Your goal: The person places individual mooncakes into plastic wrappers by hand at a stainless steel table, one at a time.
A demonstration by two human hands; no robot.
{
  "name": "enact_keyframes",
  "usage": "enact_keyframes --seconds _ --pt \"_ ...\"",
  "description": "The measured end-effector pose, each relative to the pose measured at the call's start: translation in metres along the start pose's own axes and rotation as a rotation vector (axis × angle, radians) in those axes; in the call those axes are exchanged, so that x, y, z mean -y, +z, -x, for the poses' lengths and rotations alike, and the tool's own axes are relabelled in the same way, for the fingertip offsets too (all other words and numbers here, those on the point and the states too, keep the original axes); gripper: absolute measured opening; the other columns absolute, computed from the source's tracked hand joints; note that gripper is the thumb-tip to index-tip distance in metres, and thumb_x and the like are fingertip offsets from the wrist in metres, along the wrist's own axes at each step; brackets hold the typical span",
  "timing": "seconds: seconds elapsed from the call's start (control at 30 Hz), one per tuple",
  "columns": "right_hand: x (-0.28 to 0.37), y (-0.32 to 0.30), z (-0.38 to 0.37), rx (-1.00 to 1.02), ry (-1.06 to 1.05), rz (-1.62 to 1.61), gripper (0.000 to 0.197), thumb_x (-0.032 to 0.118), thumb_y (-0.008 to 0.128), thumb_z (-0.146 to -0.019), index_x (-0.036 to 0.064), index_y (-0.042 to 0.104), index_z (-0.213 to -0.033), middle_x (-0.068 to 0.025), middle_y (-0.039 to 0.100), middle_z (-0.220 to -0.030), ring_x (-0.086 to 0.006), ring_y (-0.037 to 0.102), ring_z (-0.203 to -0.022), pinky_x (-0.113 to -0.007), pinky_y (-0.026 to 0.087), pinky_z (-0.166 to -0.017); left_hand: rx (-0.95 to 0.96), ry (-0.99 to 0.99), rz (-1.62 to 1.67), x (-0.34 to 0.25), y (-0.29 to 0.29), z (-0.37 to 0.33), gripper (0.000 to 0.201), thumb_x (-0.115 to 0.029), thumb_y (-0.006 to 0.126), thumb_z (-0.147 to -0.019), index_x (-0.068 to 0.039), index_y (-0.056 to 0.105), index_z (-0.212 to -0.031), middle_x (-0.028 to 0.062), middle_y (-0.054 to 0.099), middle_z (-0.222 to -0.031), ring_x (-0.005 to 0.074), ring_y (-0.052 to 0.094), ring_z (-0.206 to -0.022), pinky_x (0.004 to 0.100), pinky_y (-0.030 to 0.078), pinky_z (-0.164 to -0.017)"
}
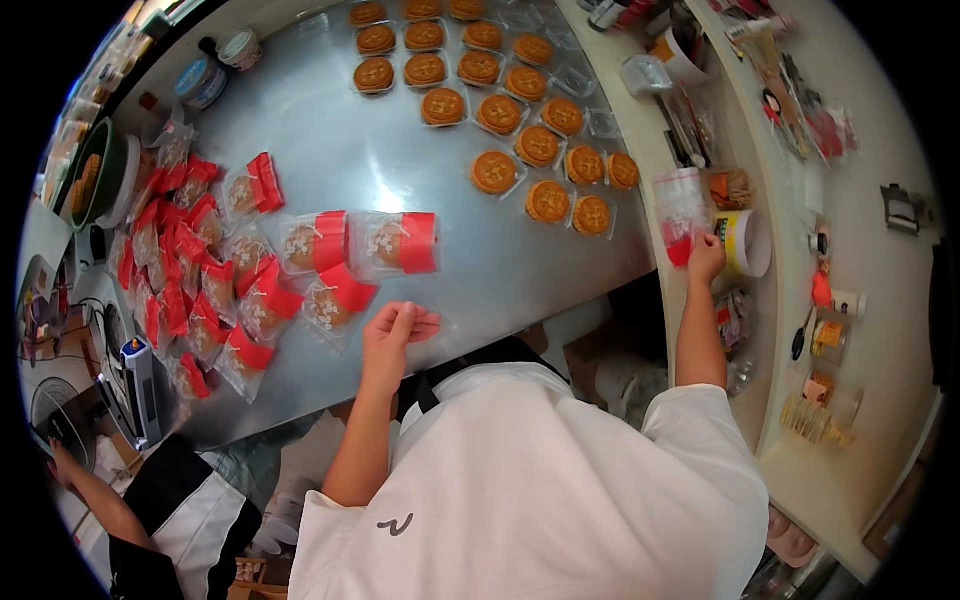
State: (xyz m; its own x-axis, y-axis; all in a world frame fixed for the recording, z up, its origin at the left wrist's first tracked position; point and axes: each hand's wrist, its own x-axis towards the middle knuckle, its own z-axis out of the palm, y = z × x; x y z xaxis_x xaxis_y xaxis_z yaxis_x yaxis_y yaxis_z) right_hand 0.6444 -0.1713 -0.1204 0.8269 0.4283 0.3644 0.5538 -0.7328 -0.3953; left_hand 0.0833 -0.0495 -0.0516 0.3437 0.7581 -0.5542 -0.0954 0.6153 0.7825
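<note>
My right hand (706,258) reaches to the shelf on the right, fingers closed on the red end of a clear plastic packaging bag (683,205). Over the near edge of the metal table (400,150), my left hand (400,332) has its fingers curled together, with nothing visible in them. Just beyond it lie mooncakes sealed in clear bags with red ends, such as one bagged mooncake (398,243) and another bagged mooncake (337,298). More bagged mooncakes (190,250) are heaped at the left. Several unbagged round golden mooncakes (497,115) sit in clear trays at the far right of the table.
Beside my right hand stands a white and yellow tub (745,243). The shelf (640,120) also holds tools and jars. Two tubs (202,82) stand at the far left. A bag sealer-like machine (140,390) is at the near left, where another person's arm (100,500) reaches in.
</note>
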Motion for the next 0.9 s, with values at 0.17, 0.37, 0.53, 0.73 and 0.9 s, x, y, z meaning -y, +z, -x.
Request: enact_keyframes --seconds 0.17,0.37,0.53,0.73,0.9 --pt "0.019 0.011 -0.005 0.173 0.081 0.175 0.042 0.042 0.066 -0.076 0.0009 0.065 -0.074 -0.0178 0.064 -0.075 -0.0347 0.06 -0.073 -0.041 0.047 -0.068 0.026 0.092 -0.018 -0.015 -0.013 -0.006 0.024 -0.022 0.046 -0.095 -0.001 0.056 -0.089 0.0145 0.066 -0.088 0.019 0.064 -0.078 0.0303 0.051 -0.072" --pt "0.16 -0.035 0.006 -0.068 -0.029 -0.302 0.029 0.027 0.06 -0.087 0.0016 0.061 -0.074 -0.0074 0.059 -0.06 -0.018 0.054 -0.052 -0.034 0.045 -0.051 -0.013 0.192 -0.1 -0.025 -0.034 -0.01 0.025 -0.02 0.051 -0.093 0.001 0.056 -0.104 0.0121 0.063 -0.101 0.0163 0.06 -0.093 0.0281 0.048 -0.081" --pt "0.401 -0.055 0.202 1.215 -0.341 -1.097 0.022 0.018 0.056 -0.09 0.0021 0.062 -0.104 -0.008 0.061 -0.103 -0.0139 0.058 -0.092 -0.028 0.048 -0.078 0.071 0.466 0.032 0.005 -0.019 -0.048 0.049 -0.03 0.062 -0.086 -0.001 0.046 -0.122 0.0102 0.049 -0.125 0.0139 0.052 -0.105 0.0281 0.046 -0.085" --pt "0.499 0.029 0.193 1.556 -0.217 -1.171 0.041 0.033 0.049 -0.092 0.0033 0.052 -0.12 -0.012 0.062 -0.109 -0.0191 0.057 -0.101 -0.033 0.044 -0.087 -0.403 0.338 0.563 -0.066 -0.079 -0.041 0.029 -0.014 0.056 -0.09 -0.001 0.049 -0.115 0.0091 0.059 -0.108 0.0178 0.061 -0.093 0.029 0.053 -0.076" --pt "0.522 0.198 0.126 0.393 -0.968 -0.097 0.084 0.041 0.059 -0.081 -0.0019 0.018 -0.14 -0.0227 0.024 -0.143 -0.0355 0.016 -0.136 -0.045 0.013 -0.111 -0.539 0.308 0.685 -0.065 -0.133 -0.039 0.025 -0.009 0.053 -0.09 -0.001 0.051 -0.113 0.0102 0.06 -0.107 0.0193 0.062 -0.093 0.0334 0.055 -0.073"
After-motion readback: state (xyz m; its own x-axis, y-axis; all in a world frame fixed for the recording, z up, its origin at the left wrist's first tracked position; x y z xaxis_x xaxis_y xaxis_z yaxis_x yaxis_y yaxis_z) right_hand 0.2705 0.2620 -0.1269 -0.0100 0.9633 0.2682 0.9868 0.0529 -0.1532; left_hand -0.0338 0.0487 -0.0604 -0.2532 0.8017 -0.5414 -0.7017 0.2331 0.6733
